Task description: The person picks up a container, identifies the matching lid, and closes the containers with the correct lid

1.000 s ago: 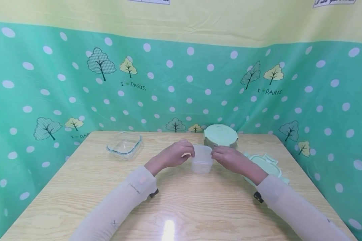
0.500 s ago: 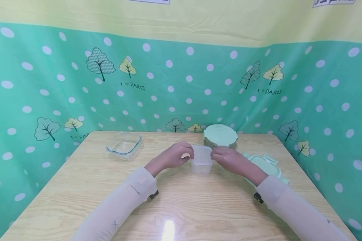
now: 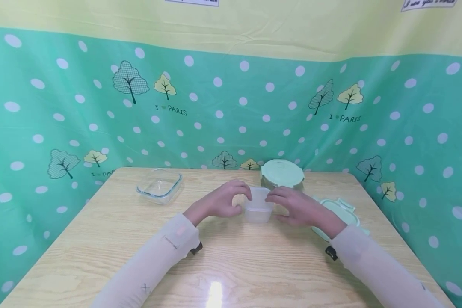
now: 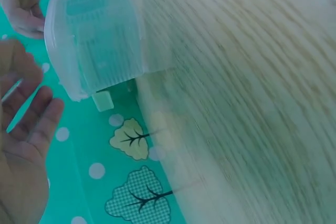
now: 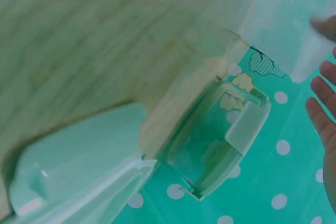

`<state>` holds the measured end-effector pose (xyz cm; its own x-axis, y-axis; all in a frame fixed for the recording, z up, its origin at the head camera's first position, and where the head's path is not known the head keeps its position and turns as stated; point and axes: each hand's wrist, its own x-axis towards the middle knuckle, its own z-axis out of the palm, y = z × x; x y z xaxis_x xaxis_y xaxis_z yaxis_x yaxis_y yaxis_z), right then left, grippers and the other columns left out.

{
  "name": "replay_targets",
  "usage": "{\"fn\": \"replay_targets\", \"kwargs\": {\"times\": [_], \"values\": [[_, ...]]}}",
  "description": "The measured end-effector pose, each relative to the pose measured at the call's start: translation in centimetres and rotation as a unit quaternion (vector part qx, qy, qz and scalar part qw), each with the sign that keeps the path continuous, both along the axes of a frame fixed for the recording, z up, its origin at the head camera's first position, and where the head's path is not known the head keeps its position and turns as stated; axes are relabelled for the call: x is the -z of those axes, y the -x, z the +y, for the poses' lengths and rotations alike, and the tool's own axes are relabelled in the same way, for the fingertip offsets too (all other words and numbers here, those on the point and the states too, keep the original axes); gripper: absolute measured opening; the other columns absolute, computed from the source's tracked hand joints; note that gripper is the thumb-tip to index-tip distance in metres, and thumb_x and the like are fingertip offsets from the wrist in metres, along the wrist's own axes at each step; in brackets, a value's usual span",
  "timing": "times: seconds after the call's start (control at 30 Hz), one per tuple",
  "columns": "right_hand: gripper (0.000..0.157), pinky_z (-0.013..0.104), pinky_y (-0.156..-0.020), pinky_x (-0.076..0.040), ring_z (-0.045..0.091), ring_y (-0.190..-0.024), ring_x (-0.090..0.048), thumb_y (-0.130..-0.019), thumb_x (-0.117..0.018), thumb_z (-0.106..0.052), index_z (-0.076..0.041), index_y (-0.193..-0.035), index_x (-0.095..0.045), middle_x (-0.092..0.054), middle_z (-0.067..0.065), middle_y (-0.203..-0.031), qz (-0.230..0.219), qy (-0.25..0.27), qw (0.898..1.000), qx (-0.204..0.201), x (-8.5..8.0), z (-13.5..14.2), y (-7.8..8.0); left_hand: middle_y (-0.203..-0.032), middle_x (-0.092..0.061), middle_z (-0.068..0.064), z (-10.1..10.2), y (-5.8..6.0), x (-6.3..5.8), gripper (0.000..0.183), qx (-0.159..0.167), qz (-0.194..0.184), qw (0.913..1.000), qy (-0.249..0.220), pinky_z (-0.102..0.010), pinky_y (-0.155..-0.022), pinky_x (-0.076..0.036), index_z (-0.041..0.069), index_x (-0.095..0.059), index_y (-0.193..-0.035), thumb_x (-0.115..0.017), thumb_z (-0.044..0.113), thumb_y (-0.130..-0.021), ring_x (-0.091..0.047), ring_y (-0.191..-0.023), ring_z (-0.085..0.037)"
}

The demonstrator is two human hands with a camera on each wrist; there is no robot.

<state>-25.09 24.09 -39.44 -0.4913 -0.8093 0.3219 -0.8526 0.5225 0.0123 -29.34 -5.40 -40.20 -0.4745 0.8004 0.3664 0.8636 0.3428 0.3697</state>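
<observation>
A small translucent plastic food container stands upright on the table between both hands; its ribbed side faces the left wrist camera. My left hand is at its left upper edge, fingers loosely bent, thumb apart from the wall. On the opposite side my right hand has its fingertips over the top edge, with the thumb lower and spread away. Relaxed left fingers show beside the container's top in the left wrist view. In the right wrist view, the right fingers are spread near the container.
Behind the container stands a round box with a mint-green lid. A mint-green clip lid lies beyond the right forearm. At the back left sits a square glass dish. A green dotted curtain hangs behind the wooden table.
Both thumbs have moved away from the container, so the hands have loosened and spread from their earlier pinch at its top edge. The container is in nearly the same place.
</observation>
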Motion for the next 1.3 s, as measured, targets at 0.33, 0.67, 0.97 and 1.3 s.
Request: {"fn": "replay_targets", "kwargs": {"times": [0.33, 0.67, 0.97, 1.3], "values": [[0.057, 0.044, -0.101, -0.055, 0.029, -0.122, -0.061, -0.082, -0.088, -0.022, -0.006, -0.131, -0.065, -0.065, 0.011, -0.131, -0.003, 0.004, 1.0, -0.004, 0.3, -0.6, 0.1, -0.126, -0.064, 0.0, 0.7, 0.1, 0.8, 0.042, -0.011, 0.026, 0.9992, 0.029, -0.034, -0.109, -0.047, 0.015, -0.071, -0.115, -0.089, 0.029, -0.079, -0.053, -0.123, -0.018], [0.05, 0.042, -0.102, -0.055, 0.028, -0.122, -0.062, -0.082, -0.088, -0.019, -0.008, -0.127, -0.068, -0.066, 0.01, -0.129, -0.021, -0.001, 1.0, 0.006, 0.5, -1.1, 0.4, -0.123, -0.067, 0.001, 0.9, 0.3, 1.3, 0.038, -0.012, 0.037, 0.999, 0.02, -0.032, -0.106, -0.049, 0.015, -0.073, -0.111, -0.089, 0.028, -0.08, -0.057, -0.118, -0.016], [0.048, 0.043, -0.101, -0.055, 0.028, -0.121, -0.062, -0.081, -0.088, -0.016, -0.007, -0.125, -0.07, -0.068, 0.011, -0.127, -0.009, 0.019, 1.0, -0.013, 0.8, -1.0, 0.5, -0.119, -0.069, 0.001, 0.9, 0.5, 1.4, 0.035, -0.014, 0.046, 0.9988, 0.011, -0.032, -0.105, -0.05, 0.014, -0.074, -0.109, -0.09, 0.028, -0.08, -0.06, -0.116, -0.018], [0.047, 0.043, -0.102, -0.055, 0.029, -0.122, -0.062, -0.084, -0.086, -0.018, -0.006, -0.127, -0.07, -0.068, 0.013, -0.128, -0.001, 0.002, 1.0, -0.002, 0.7, -1.3, 0.3, -0.119, -0.068, 0.001, 0.9, 0.3, 1.4, 0.033, -0.019, 0.046, 0.9987, 0.009, -0.031, -0.103, -0.051, 0.014, -0.073, -0.108, -0.089, 0.026, -0.081, -0.059, -0.114, -0.017]]}}
